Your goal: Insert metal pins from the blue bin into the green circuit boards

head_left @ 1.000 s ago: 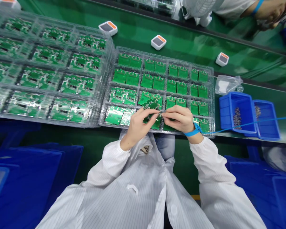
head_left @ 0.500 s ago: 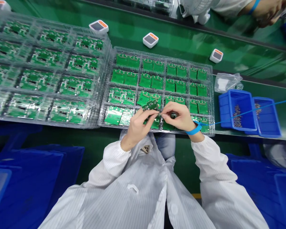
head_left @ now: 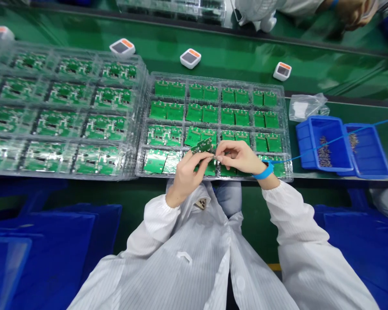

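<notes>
Tilted up above the front of a clear plastic tray (head_left: 286, 173), a green circuit board (head_left: 202, 146) is gripped by my left hand (head_left: 188, 172), thumb and fingers closed on its lower edge. My right hand (head_left: 237, 157), a blue band (head_left: 264, 170) on its wrist, pinches at the board's right end. Whatever sits between the right fingertips is too small to make out. The fingertips of both hands nearly meet there. Beneath and around them, the tray's compartments hold more green boards (head_left: 202, 113), mostly in pairs.
To the left stand stacked clear trays (head_left: 129, 129) of boards. On the right, two blue bins (head_left: 305, 146) (head_left: 371, 155) hold small metal parts, with a plastic bag (head_left: 305, 107) behind. White-and-orange devices (head_left: 190, 58) line the back. A blue cord (head_left: 330, 150) runs from my right wristband. Another person's hand (head_left: 355, 13) is across the bench.
The camera view has shifted slightly. My right fingers have curled in closer at the board's end, while my left hand keeps its hold on the board.
</notes>
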Demonstrator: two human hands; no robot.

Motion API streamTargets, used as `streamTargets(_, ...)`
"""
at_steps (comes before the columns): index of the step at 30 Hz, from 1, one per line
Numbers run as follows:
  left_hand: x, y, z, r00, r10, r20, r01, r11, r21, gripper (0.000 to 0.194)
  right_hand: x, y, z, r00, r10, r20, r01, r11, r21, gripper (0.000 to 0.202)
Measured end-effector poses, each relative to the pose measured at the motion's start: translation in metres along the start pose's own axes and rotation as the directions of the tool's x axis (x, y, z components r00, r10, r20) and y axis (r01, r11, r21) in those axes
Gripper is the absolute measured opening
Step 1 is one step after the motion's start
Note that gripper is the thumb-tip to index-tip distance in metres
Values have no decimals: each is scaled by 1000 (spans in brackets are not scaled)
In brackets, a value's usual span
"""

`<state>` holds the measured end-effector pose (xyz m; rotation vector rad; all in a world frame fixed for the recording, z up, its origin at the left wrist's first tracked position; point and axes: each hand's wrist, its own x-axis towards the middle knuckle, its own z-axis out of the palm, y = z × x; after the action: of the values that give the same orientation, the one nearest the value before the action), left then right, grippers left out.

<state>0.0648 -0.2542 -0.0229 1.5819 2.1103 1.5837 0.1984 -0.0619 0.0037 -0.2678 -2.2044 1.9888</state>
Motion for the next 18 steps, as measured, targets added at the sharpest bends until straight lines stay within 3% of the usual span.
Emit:
streamTargets(7,9,16,-10,1000,22,-1,-22,1000,-7,14,0,-18,3,998,-58,16,58,998,25,32)
streamTargets(11,24,24,-28,997,55,63,-57,998,40,13,5,-36,2,986,-169,-2,167,973,-158,20)
streamTargets(14,36,13,-43,996,28,88,-34,997,71,11,18,-44,-5,967,-255,-8,240,920,-310,12)
streamTargets(18,46,-11,-52,974,-120,194,111,992,58,10,51,-41,-18,947,-312,-81,271,906,-324,15)
